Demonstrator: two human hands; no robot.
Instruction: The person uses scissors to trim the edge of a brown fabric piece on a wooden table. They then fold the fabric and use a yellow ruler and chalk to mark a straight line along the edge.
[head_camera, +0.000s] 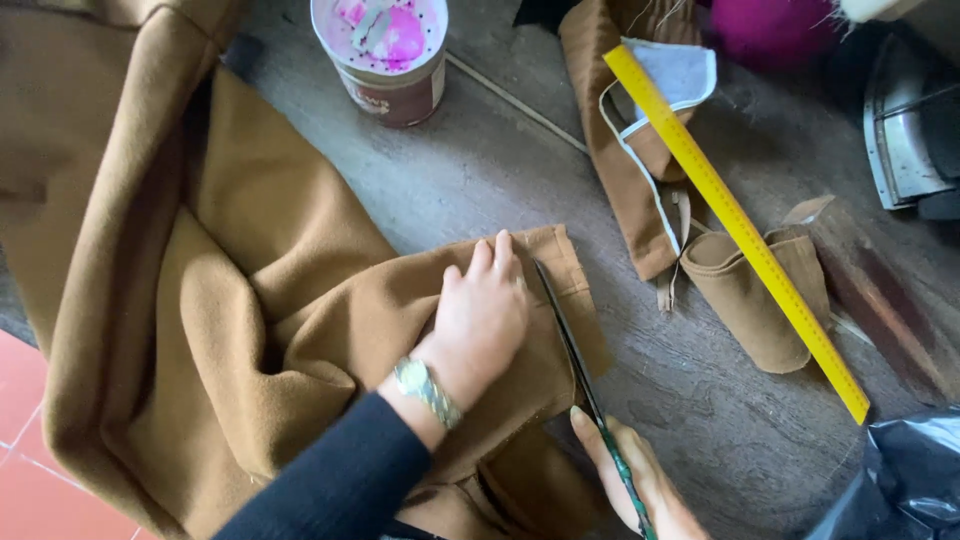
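Evidently the cutting step was in hand. The right hand (640, 485), at about five o'clock in the head view, had its grip closed around the handles of a pair of scissors (575, 345), whose long dark blades ran up toward twelve o'clock along the edge of the brown cloth (260, 300). Whether the blades stood apart or together could not be told, since they showed only as one thin line. The left hand (480, 315), with a wristwatch (427, 388) and a dark sleeve, lay flat with fingers together, pressing the cloth down just beside the blades at their nine o'clock side; it gripped nothing.

The cloth spread from the middle out to nine o'clock over the worn grey surface (500, 160). By my judgement, the next move called for the cloth kept taut and flat while the blades travelled on along the strip's edge.

Farther out, a yellow ruler (735, 225) lay slantwise at two o'clock across smaller brown pieces (750, 295), and a tub (385, 55) stood at twelve o'clock.
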